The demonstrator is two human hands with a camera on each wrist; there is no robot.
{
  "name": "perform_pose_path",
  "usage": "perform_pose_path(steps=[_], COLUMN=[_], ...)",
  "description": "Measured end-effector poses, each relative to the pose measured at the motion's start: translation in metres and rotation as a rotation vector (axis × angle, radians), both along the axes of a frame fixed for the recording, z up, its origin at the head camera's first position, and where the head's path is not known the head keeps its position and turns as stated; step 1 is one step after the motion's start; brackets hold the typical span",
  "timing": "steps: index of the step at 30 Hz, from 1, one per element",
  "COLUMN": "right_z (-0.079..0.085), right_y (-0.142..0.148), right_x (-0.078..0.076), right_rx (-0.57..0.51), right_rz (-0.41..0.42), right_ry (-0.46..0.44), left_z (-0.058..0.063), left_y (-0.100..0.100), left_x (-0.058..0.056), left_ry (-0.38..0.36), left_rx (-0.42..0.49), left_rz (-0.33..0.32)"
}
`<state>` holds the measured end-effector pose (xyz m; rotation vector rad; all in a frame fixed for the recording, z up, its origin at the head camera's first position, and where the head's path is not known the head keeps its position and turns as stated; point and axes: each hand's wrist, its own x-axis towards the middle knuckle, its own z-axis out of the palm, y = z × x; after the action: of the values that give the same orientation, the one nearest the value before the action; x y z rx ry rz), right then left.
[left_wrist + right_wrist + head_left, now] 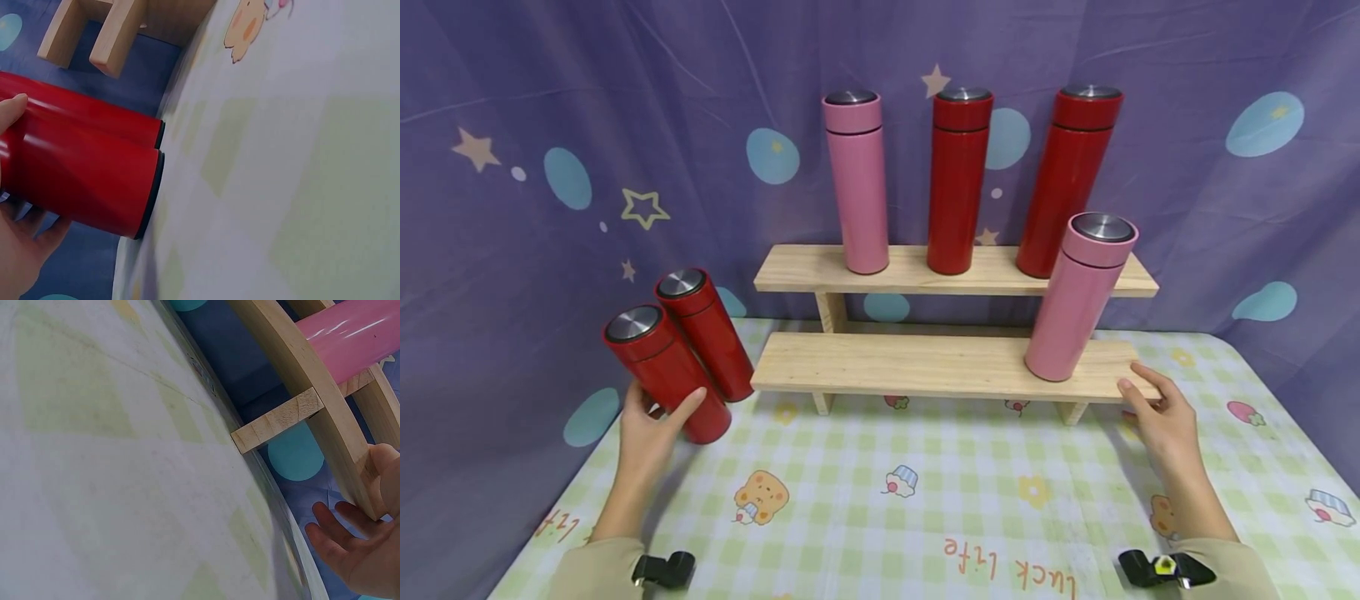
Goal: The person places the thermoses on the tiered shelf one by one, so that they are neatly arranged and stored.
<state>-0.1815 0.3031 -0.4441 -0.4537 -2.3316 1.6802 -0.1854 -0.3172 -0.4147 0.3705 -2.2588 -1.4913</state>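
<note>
My left hand [647, 429] grips a red thermos [666, 371] with a steel-topped lid, thumb across its front and fingers round its outer side. In the left wrist view, the dark base of this red thermos [87, 175] sits at the cloth. Close behind it stands a second red thermos [707, 333]. At the right end of the two-tier wooden shelf [880, 362], my right hand [1168, 417] holds the lower board; the right wrist view shows several fingers spread below the board end [359, 481]. A pink thermos [1078, 300] stands on that board, near the hand.
Along the upper board [805, 267] stand a pink thermos [859, 183], a red thermos [958, 183] and another red thermos [1069, 183]. A checked cloth [850, 533] covers the table. Behind hangs a purple patterned curtain [662, 108].
</note>
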Motion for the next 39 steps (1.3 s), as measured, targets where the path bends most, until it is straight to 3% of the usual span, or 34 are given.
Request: perform_pose_path(steps=[9,17,29,39], right_z=[0.000,-0.002,0.000,0.001], right_y=[0.000,-0.001,0.000,0.000], right_x=[0.001,-0.001,0.000,0.000], right_rx=[0.015,0.024,0.022,0.019], right_rz=[0.012,0.011,0.006,0.002], right_ry=[0.003,-0.004,-0.013,-0.020], left_z=[-0.005,-0.009,0.010,0.029], left_y=[0.009,0.017,0.032,0.047], left_x=[-0.003,0.000,0.007,0.018], left_ry=[0.099,0.126,0.316,0.436], left_rx=[0.036,0.051,0.111,0.123], left_rz=[0.098,0.123,0.150,0.098])
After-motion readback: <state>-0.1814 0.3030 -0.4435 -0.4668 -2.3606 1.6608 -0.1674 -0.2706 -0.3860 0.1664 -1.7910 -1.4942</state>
